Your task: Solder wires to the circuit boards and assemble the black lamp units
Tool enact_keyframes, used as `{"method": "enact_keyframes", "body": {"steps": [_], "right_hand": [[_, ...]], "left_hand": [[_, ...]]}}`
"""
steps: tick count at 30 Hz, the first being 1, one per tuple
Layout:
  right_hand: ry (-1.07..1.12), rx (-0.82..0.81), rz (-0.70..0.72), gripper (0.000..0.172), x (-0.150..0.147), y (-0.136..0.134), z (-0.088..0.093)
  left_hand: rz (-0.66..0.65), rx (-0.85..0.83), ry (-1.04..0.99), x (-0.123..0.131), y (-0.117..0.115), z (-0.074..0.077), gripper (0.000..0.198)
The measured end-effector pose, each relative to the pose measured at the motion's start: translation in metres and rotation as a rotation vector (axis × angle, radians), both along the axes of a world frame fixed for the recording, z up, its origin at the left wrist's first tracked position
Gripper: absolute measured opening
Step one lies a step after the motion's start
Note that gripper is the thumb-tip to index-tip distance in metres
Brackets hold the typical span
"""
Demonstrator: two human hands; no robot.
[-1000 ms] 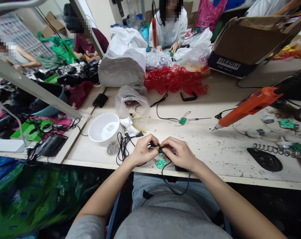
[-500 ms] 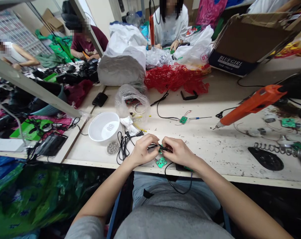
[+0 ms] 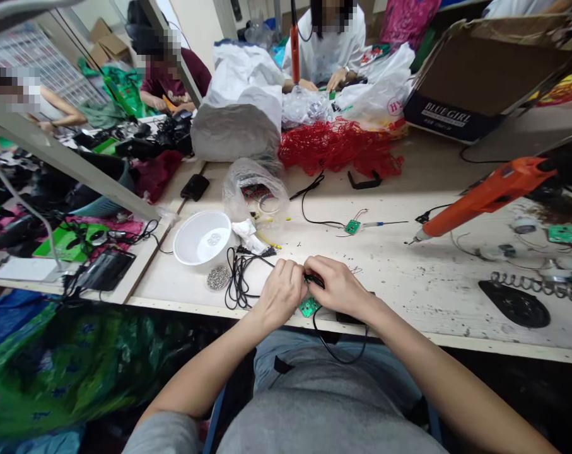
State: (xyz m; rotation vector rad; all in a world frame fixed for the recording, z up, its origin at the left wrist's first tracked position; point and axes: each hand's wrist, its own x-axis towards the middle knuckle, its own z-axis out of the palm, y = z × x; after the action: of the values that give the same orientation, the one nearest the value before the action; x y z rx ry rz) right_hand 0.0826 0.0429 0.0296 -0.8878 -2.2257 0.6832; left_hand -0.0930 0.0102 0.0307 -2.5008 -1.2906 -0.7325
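Both hands have drawn closer together since half a second ago, knuckles now nearly touching over the table's point(image 3: 408, 284) near edge. Left hand point(image 3: 280, 295) and right hand point(image 3: 338, 287): fingers closed, pinching a black cable point(image 3: 335, 353) between them; its loop hangs down over the lap. Small green circuit board point(image 3: 309, 307) lies just under the hands, on the table. Coiled black wires point(image 3: 238, 280) just left. White bowl point(image 3: 202, 237) farther left. Orange glue gun point(image 3: 484, 197) well off to the right.
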Motion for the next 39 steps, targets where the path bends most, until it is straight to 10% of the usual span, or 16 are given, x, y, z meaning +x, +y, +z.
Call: {"method": "enact_keyframes", "body": {"steps": [10,19,26,32,39], "right_hand": [[0.022,0.000,-0.040,0.017,-0.004,0.003,0.004],[0.045,0.018,0.037,0.018,0.003,0.008,0.003],[0.016,0.000,0.043,0.022,0.003,0.002,0.001],[0.047,0.072,0.039,0.014,0.006,0.001,-0.007],[0.036,0.110,0.066,0.017,0.006,0.001,-0.005]], "left_hand": [[0.314,-0.062,-0.473,0.017,-0.005,-0.020,0.012],[-0.203,-0.033,0.021,-0.015,0.016,0.006,0.014],[0.240,0.101,-0.343,-0.023,0.022,0.007,0.014],[-0.221,-0.171,-0.206,-0.021,0.010,0.024,0.013],[-0.227,-0.134,0.060,-0.019,0.012,0.016,0.011]]}}
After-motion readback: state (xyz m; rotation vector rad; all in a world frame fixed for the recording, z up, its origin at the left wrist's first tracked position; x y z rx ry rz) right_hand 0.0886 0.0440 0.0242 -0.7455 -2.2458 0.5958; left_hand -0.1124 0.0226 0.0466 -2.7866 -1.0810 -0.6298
